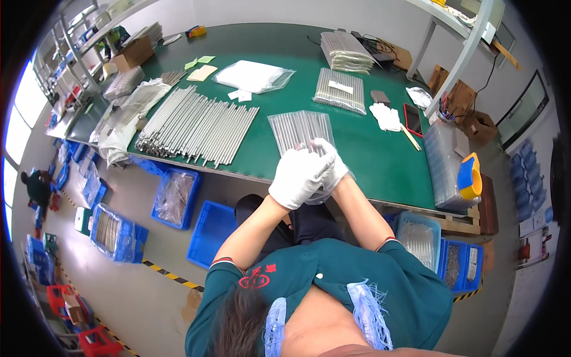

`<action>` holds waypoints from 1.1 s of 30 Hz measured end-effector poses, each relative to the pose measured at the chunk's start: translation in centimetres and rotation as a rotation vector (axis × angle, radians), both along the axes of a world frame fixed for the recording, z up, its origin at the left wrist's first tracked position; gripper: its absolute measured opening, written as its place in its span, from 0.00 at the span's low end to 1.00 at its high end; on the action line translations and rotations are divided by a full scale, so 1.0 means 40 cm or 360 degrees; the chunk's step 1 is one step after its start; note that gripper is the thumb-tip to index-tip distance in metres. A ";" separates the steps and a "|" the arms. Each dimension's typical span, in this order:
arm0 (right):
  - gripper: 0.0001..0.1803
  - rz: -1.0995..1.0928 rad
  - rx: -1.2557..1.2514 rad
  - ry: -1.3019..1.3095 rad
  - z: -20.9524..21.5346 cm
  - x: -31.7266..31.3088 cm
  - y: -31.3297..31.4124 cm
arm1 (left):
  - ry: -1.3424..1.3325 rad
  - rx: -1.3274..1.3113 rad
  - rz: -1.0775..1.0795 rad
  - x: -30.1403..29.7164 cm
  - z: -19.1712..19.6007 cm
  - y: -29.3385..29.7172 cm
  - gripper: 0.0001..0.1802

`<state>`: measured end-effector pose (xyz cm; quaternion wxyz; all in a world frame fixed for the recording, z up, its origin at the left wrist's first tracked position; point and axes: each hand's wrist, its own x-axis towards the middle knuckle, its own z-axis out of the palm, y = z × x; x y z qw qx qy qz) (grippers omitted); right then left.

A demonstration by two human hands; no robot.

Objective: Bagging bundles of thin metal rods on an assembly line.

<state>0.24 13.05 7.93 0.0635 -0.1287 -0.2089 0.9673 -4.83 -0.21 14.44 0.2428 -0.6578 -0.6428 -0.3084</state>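
A clear plastic bag of thin metal rods is held between my white-gloved hands at the front edge of the green table. My left hand is closed over the near end of the bag. Beside it, my right hand is closed on the bag's right side, with its fingers meeting the left ones. The rods point away from me; their near ends are hidden by the gloves. To the left, a wide row of loose metal rods lies on the table. A filled bag of rods with a white label rests farther back.
A stack of bagged rods, clear empty bags, a spare white glove and a red-edged phone lie on the table. A tape dispenser stands right. Blue crates sit on the floor below.
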 end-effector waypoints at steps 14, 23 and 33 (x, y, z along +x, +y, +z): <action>0.22 -0.0212 0.0010 -0.0100 0.053 0.301 -0.075 | -0.1354 -0.1041 -0.1054 0.115 -0.098 -0.059 0.12; 0.29 -0.0855 0.3198 -0.0832 0.089 0.349 -0.034 | -0.0403 -0.0262 0.0193 0.104 -0.089 0.030 0.25; 0.21 -0.0174 0.3124 -0.1488 0.088 0.299 -0.004 | -0.0138 -0.0393 0.0186 0.065 -0.155 0.133 0.33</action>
